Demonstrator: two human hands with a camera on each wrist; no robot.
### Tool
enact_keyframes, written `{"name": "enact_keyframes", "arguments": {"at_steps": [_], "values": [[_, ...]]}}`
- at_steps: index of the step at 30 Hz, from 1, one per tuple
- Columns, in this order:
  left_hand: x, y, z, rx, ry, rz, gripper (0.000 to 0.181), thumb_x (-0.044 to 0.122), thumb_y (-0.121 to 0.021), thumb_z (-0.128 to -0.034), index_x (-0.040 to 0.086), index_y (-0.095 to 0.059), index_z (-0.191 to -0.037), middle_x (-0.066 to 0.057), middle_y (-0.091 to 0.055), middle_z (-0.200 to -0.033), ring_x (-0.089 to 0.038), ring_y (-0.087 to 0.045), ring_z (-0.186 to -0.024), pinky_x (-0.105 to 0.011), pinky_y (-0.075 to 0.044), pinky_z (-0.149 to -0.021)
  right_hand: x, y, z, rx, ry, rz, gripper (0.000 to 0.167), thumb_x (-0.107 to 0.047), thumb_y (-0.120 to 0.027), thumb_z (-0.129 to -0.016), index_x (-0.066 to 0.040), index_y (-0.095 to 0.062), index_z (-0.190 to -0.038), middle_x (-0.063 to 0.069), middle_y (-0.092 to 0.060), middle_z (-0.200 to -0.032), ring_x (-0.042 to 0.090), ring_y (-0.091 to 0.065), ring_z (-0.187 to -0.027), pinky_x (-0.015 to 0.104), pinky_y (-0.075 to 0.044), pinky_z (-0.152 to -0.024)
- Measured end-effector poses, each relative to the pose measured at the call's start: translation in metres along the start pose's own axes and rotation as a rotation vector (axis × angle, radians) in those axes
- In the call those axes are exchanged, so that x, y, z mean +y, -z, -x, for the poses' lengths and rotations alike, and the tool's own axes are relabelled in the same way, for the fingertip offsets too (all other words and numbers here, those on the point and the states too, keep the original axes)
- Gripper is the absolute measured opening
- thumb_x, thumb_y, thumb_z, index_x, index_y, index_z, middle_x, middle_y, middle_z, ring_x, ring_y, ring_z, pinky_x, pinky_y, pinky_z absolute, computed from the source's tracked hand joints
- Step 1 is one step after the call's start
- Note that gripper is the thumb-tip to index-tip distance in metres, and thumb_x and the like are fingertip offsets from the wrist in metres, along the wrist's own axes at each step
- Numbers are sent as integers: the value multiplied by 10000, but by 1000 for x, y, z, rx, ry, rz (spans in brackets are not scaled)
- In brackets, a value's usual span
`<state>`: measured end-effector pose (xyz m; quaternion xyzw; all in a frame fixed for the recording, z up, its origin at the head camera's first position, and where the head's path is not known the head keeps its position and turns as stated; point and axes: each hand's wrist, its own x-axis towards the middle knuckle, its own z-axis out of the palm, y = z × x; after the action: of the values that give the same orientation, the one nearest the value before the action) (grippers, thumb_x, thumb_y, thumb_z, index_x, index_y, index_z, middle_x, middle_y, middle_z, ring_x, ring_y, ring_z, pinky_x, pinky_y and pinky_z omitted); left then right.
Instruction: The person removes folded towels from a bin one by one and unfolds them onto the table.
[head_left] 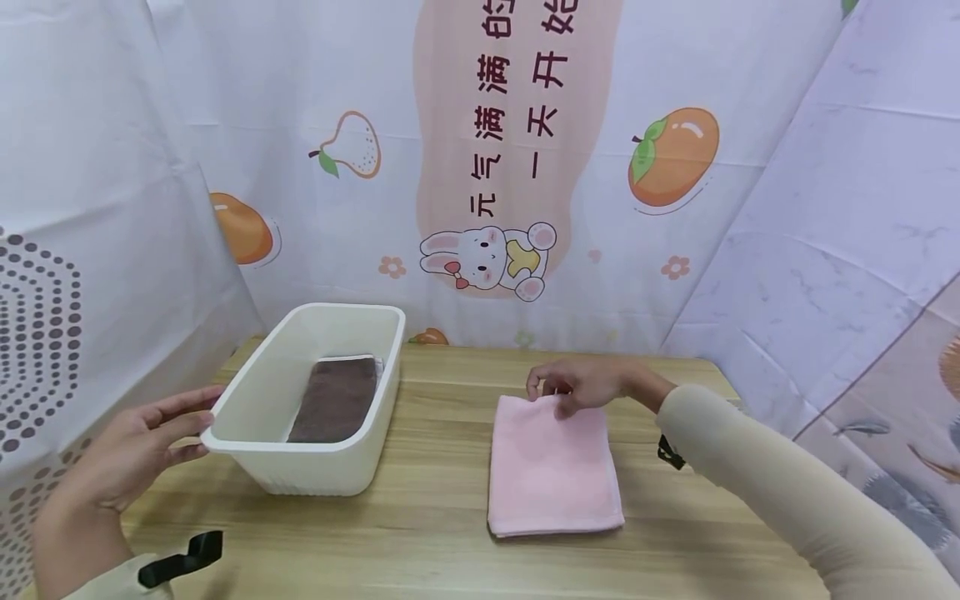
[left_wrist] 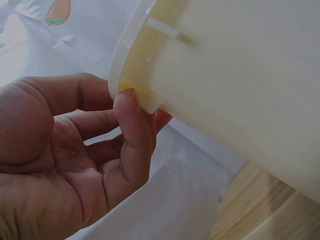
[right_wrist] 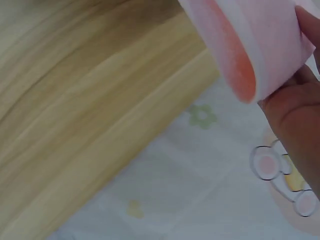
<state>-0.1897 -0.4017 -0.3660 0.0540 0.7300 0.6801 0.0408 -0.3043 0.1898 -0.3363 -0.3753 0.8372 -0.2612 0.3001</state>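
Observation:
A folded pink cloth (head_left: 553, 475) lies on the table, right of centre in the head view. The right hand (head_left: 581, 385) pinches its far edge between thumb and fingers; in the right wrist view the pink cloth (right_wrist: 280, 45) shows a rounded fold beside the right hand (right_wrist: 300, 120). At the left stands a white bin (head_left: 315, 467) with a folded brown cloth (head_left: 335, 400) lying inside. The left hand (head_left: 146, 446) grips the bin's near left rim, and the left wrist view has the left hand (left_wrist: 95, 145) with its fingers curled at the rim of the bin (left_wrist: 240, 85).
The wooden table (head_left: 442, 450) ends at the back against a printed curtain (head_left: 360, 75). More hanging fabric (head_left: 862, 208) closes off the right side, and a dotted sheet (head_left: 45, 333) hangs at the left.

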Motion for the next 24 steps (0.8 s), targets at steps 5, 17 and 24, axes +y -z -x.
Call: {"name": "enact_keyframes", "arguments": {"at_steps": [5,17,24], "values": [[0,-1,-1,8,8,-17,293,81,-612,-1031,239,-709,-1257,191,-688,-1200,-68,-686,-974,-291,-596,-750,32,-10,-14,61,-36,111,378,67,-599,-921,-156,-582,-1226,61,-646,-1035,171,-589,-861,330,-501,-754],[8,-8,3,38,26,-130,319,65,-602,-1033,346,-721,-1125,232,-691,-1100,-64,-695,-891,-278,-600,-710,62,-40,-19,194,-45,212,342,14,-629,-924,-80,-603,-1251,87,-650,-1108,239,-608,-1047,440,-515,-924],[24,-15,4,123,78,-512,482,207,-511,-1084,-45,-440,-1489,104,-629,-1162,76,-600,-852,-296,-604,-710,64,-44,-11,238,-73,219,271,-53,-654,-954,-61,-612,-1222,78,-665,-1090,227,-620,-1034,426,-518,-918]]}}
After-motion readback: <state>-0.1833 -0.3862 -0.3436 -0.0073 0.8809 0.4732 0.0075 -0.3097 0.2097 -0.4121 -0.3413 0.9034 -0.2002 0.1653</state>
